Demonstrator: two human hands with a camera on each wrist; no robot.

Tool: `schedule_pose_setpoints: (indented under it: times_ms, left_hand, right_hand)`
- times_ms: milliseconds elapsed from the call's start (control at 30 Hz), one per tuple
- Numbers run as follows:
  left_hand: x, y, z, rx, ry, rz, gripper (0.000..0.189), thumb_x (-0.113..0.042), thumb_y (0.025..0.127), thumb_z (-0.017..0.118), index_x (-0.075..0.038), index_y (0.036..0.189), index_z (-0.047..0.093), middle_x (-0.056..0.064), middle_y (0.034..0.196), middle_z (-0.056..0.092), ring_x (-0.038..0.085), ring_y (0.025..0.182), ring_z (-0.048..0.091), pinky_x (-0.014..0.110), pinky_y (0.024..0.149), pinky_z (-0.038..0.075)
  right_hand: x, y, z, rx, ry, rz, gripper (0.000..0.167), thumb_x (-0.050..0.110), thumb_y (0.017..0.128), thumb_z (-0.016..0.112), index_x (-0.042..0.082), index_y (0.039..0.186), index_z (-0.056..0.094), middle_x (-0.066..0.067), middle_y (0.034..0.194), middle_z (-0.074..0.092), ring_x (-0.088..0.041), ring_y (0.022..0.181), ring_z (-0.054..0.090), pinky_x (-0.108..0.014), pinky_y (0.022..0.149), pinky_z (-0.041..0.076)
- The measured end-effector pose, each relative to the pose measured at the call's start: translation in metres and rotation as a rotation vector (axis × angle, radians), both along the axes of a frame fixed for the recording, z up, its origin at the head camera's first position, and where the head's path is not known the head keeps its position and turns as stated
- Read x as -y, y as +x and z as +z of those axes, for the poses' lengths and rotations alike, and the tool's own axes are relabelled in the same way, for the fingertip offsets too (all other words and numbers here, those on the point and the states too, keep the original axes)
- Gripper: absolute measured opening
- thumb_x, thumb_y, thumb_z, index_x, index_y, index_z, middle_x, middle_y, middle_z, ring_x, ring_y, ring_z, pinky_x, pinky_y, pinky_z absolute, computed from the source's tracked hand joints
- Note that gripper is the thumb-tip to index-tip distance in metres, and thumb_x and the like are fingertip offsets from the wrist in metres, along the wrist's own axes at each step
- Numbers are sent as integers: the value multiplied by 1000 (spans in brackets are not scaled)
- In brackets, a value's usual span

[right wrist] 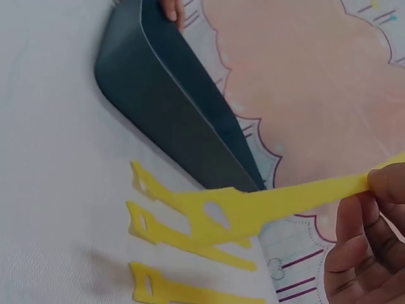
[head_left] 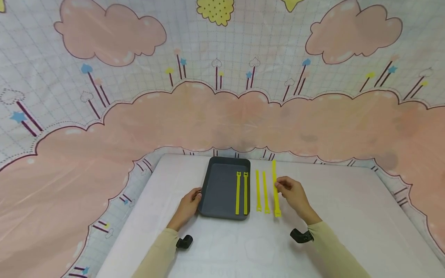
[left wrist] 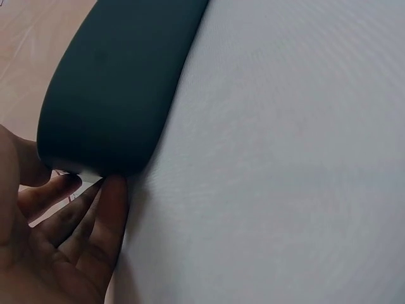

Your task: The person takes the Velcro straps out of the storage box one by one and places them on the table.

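The left hand [head_left: 187, 208] grips the left side of a dark grey tray [head_left: 219, 185], fingers against its outer wall in the left wrist view. Over the rim, in the right wrist view, show some of its fingertips [right wrist: 172, 11]. Inside the tray, two yellow cable straps [head_left: 238, 193] lie side by side along the right wall. To the tray's right, the right hand [head_left: 293, 193] pinches another yellow cable strap [head_left: 275, 189] between thumb and fingers. Its slotted end hangs over more yellow straps [right wrist: 149, 278] on the table, partly covering them.
The white table [head_left: 340, 200] carries the tray near its far edge. Behind it hangs a backdrop [head_left: 243, 116] printed with pink clouds. Each wrist wears a black device [head_left: 301, 235] below the sleeve's cuff.
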State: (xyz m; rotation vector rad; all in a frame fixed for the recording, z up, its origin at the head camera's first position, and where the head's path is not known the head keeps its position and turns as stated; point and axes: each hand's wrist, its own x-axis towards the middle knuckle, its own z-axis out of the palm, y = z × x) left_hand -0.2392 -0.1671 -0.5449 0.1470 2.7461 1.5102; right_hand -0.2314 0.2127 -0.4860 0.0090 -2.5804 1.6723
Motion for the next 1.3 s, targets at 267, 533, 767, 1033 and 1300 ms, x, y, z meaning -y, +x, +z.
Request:
schedule_pose_setpoints:
  times_ms: [267,533,767,1033,1300]
  left_hand:
    - [-1,1,4,-12,1,3,35,-16,103,50,-3,135,56,21,128,64,38,120,61,51,101,47]
    - [-2,0,2,-18,2,13,34,-17,103,50,-4,135,57,20,129,64,37,120,61,51,102,47]
    - [-1,1,3,-10,15,10,35,-17,103,50,-4,135,56,21,130,64,38,121,60,52,102,47]
    - [-2,0,4,-3,20,12,36,-18,103,50,-4,136,56,20,131,63,37,123,59,51,104,46]
    - [-2,0,1,-17,10,13,35,-16,103,51,-3,135,56,21,130,64,37,122,60,51,103,46]
  right_hand:
    - [-9,0,1,91,-45,-9,25,16,100,58,-2,116,60,-15,101,66,-13,83,59,-27,69,51]
    - [-21,0,1,113,-63,-8,28,19,100,58,-2,119,58,-4,95,66,-12,85,58,-26,70,51]
    - [-32,-1,-7,160,-64,-18,28,19,100,57,-2,120,57,0,93,65,-12,86,58,-26,70,51]
    - [-44,-12,-15,237,-102,-17,33,22,100,57,-2,123,55,3,96,65,-11,89,59,-25,71,51]
    - [-51,-18,-30,315,-114,-35,36,25,100,57,-1,126,54,4,95,64,-12,89,58,-25,70,47]
